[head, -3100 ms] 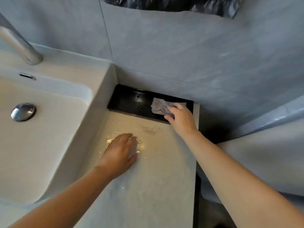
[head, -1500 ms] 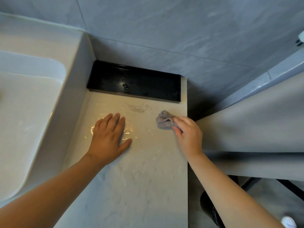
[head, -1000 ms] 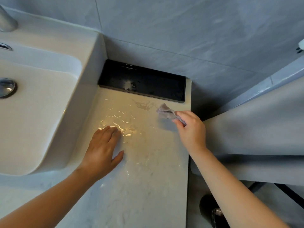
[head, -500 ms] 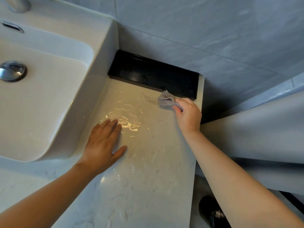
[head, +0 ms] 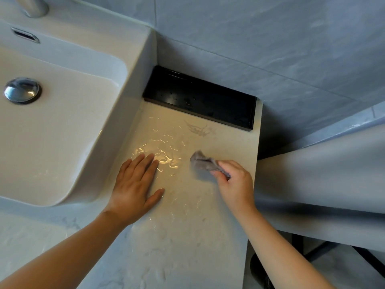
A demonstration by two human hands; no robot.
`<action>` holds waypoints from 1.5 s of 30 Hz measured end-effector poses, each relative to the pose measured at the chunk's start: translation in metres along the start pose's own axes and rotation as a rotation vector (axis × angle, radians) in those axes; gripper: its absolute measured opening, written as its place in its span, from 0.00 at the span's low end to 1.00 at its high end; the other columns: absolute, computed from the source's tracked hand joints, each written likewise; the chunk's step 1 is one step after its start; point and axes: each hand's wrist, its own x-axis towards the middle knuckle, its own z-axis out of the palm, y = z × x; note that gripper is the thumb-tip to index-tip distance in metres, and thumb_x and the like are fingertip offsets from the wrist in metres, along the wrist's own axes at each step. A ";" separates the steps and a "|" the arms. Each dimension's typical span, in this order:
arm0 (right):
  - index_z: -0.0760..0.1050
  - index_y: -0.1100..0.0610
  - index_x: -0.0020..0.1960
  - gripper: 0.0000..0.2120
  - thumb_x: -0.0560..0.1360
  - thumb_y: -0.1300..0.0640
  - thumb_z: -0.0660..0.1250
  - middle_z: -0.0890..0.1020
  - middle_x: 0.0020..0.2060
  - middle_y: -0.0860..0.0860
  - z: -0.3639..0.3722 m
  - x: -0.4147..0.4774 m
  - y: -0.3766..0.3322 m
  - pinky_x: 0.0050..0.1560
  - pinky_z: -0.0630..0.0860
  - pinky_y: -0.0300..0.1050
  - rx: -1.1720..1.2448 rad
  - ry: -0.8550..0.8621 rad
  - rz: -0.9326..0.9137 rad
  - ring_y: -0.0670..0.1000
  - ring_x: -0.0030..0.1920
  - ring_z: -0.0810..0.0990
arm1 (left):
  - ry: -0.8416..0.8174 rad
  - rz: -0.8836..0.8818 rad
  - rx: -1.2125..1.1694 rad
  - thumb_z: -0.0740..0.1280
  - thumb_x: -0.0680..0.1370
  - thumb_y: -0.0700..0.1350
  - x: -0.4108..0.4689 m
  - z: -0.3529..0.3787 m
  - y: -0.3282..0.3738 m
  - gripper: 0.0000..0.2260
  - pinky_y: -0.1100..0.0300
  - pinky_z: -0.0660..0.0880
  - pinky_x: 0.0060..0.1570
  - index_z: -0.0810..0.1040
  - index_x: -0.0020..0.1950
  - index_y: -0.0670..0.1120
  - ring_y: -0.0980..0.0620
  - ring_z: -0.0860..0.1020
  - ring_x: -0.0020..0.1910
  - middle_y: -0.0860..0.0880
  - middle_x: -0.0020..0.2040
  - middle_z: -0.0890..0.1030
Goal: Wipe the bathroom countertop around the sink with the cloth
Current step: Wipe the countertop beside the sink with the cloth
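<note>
The pale marble countertop (head: 187, 236) runs to the right of the raised white sink (head: 52, 142). A small grey cloth (head: 203, 163) lies bunched on the counter's middle right, and my right hand (head: 235, 184) grips its near end with curled fingers. My left hand (head: 135, 184) rests flat on the counter beside the sink wall, fingers straight and pointing toward the wall. Wet streaks glint on the surface just beyond my left fingertips. A faint grey smudge (head: 199, 129) marks the counter near the back.
A black rectangular tray (head: 200, 99) sits against the grey tiled wall at the counter's back. The counter's right edge drops off beside a grey ledge (head: 323, 174). A chrome drain plug (head: 21, 90) and the tap base (head: 33, 5) belong to the sink.
My right hand has drawn the cloth back from the black tray's front edge toward me, to the counter's middle right. My left hand has stayed flat in place.
</note>
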 end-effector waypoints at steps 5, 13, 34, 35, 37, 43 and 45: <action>0.81 0.60 0.53 0.09 0.73 0.61 0.69 0.82 0.45 0.52 -0.009 0.061 -0.005 0.43 0.79 0.50 -0.103 0.147 -0.034 0.52 0.45 0.80 | -0.007 -0.002 0.011 0.51 0.77 0.63 -0.001 0.000 -0.001 0.32 0.48 0.51 0.72 0.63 0.74 0.45 0.46 0.57 0.74 0.46 0.75 0.63; 0.80 0.58 0.58 0.13 0.74 0.59 0.69 0.83 0.50 0.52 0.035 0.104 0.006 0.43 0.70 0.39 -0.222 0.125 -0.040 0.53 0.50 0.79 | 0.008 0.001 0.008 0.51 0.77 0.64 0.000 0.000 -0.003 0.32 0.50 0.51 0.72 0.64 0.74 0.45 0.46 0.57 0.74 0.45 0.74 0.64; 0.83 0.55 0.50 0.10 0.70 0.59 0.70 0.83 0.44 0.47 0.046 0.003 -0.026 0.43 0.75 0.40 -0.048 -0.141 -0.065 0.50 0.44 0.80 | 0.106 -0.187 -0.046 0.57 0.75 0.60 -0.052 0.005 -0.011 0.30 0.51 0.58 0.69 0.70 0.69 0.41 0.43 0.67 0.69 0.42 0.69 0.71; 0.83 0.55 0.50 0.09 0.70 0.60 0.71 0.83 0.43 0.47 0.041 0.007 -0.030 0.42 0.76 0.42 -0.019 -0.158 -0.048 0.49 0.42 0.79 | 0.110 -0.186 -0.046 0.57 0.75 0.60 -0.052 0.005 -0.011 0.30 0.50 0.59 0.69 0.70 0.69 0.41 0.43 0.67 0.69 0.42 0.69 0.71; 0.83 0.56 0.52 0.10 0.71 0.61 0.72 0.82 0.41 0.47 0.030 0.023 -0.037 0.39 0.76 0.42 -0.006 -0.113 -0.056 0.48 0.40 0.78 | 0.112 -0.185 -0.036 0.57 0.75 0.60 -0.052 0.007 -0.011 0.30 0.49 0.60 0.69 0.70 0.69 0.41 0.42 0.67 0.69 0.42 0.69 0.71; 0.82 0.58 0.51 0.08 0.74 0.56 0.69 0.79 0.37 0.46 0.040 0.106 -0.046 0.29 0.60 0.27 -0.162 0.010 -0.125 0.40 0.36 0.71 | 0.129 -0.182 -0.058 0.58 0.75 0.61 -0.052 0.009 -0.014 0.30 0.49 0.60 0.69 0.70 0.70 0.43 0.44 0.67 0.69 0.44 0.70 0.70; 0.81 0.56 0.54 0.10 0.75 0.55 0.68 0.81 0.42 0.50 0.053 0.123 -0.042 0.30 0.57 0.29 -0.212 0.011 -0.132 0.44 0.40 0.73 | 0.133 -0.182 -0.058 0.58 0.75 0.61 -0.052 0.009 -0.014 0.30 0.50 0.61 0.69 0.69 0.71 0.43 0.45 0.66 0.70 0.44 0.70 0.70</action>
